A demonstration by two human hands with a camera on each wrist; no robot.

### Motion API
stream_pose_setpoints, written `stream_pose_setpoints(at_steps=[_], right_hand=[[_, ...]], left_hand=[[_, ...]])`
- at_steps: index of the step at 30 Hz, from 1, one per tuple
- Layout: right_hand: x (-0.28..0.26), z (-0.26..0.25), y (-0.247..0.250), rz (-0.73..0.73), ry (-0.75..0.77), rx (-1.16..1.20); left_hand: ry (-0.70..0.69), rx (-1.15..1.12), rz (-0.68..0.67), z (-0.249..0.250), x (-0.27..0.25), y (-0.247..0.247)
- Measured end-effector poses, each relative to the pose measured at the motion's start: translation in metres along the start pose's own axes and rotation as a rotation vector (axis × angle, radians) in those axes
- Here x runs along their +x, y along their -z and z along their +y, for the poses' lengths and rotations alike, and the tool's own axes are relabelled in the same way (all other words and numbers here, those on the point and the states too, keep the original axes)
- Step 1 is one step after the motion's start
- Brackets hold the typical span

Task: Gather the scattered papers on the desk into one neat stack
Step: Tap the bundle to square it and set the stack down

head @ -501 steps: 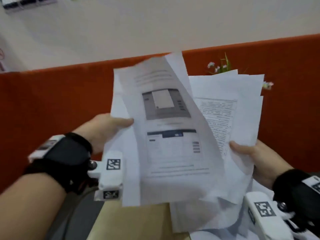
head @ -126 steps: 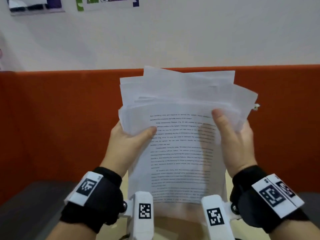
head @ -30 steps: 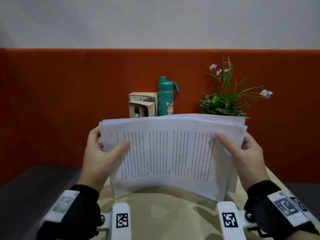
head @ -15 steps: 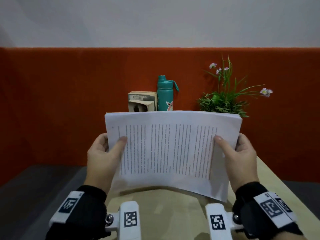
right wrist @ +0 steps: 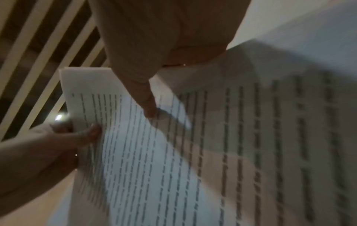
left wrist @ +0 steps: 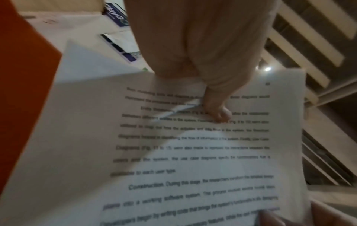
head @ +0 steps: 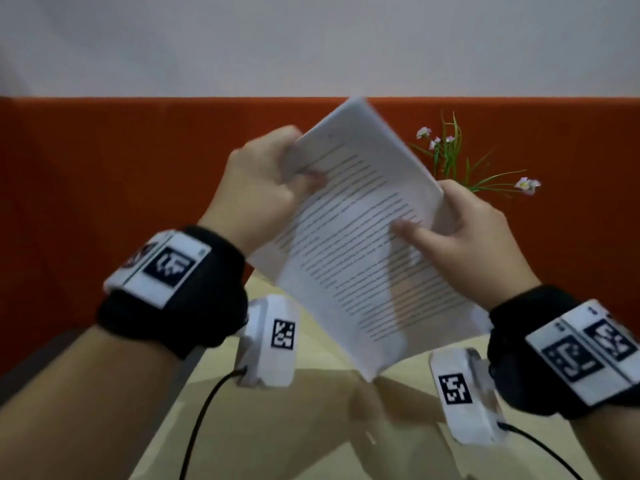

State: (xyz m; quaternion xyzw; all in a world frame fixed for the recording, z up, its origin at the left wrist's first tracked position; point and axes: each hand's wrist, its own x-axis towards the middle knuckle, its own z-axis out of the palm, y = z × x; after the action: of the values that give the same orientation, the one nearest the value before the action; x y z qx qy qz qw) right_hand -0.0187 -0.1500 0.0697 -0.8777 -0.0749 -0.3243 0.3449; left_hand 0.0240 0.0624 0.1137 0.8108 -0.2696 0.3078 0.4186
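Papers: you hold the stack of papers (head: 360, 244) tilted in the air above the counter (head: 311, 427) — one lower corner points down at it.
Left hand (head: 258, 188): your thumb and fingers pinch the stack's upper edge.
Right hand (head: 467, 244): grips the right edge — thumb laid on the printed top sheet.
Behind: a flowering plant (head: 457, 157) against the orange partition (head: 104, 168).
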Motion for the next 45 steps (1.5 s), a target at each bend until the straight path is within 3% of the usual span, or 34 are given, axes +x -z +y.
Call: stream_pose_setpoints(at_steps=[3,5,6,8,10,17,22,26,32,37,41,45], right_hand=[[0.005,0.011,0.003,0.027,-0.063,0.309],[-0.001,0.019,0.002,0.089,-0.123,0.455],[-0.005,0.022,0.000,0.122,-0.152,0.535],[-0.014,0.028,-0.005,0.169,-0.199,0.661],[-0.022,0.031,-0.013,0.167,-0.226,0.704],[-0.028,0.033,-0.019,0.234,-0.227,0.681],[-0.036,0.035,-0.027,0.247,-0.272,0.657],[-0.031,0.035,-0.021,0.270,-0.252,0.661],[-0.044,0.042,-0.030,0.195,-0.334,0.642],[-0.037,0.039,-0.020,0.203,-0.287,0.686],[-0.051,0.042,-0.033,0.190,-0.369,0.675],[-0.046,0.043,-0.027,0.200,-0.356,0.711]], left_hand=[[-0.047,0.207,0.153,0.008,0.012,-0.005],[0.161,0.314,0.364,-0.006,0.004,-0.013],[0.316,0.199,0.388,-0.013,-0.006,-0.018],[0.600,-0.324,0.271,-0.021,-0.028,-0.033],[0.724,-0.719,0.116,-0.026,-0.046,-0.050],[0.517,-0.587,0.222,-0.021,-0.052,-0.061],[0.463,-0.533,0.152,-0.016,-0.061,-0.069],[0.392,-0.519,0.231,-0.015,-0.060,-0.071],[0.550,-0.526,0.163,-0.029,-0.081,-0.081],[0.486,-0.568,0.184,-0.029,-0.076,-0.073],[0.598,-0.547,0.116,-0.035,-0.090,-0.083],[0.563,-0.568,0.144,-0.039,-0.086,-0.082]])
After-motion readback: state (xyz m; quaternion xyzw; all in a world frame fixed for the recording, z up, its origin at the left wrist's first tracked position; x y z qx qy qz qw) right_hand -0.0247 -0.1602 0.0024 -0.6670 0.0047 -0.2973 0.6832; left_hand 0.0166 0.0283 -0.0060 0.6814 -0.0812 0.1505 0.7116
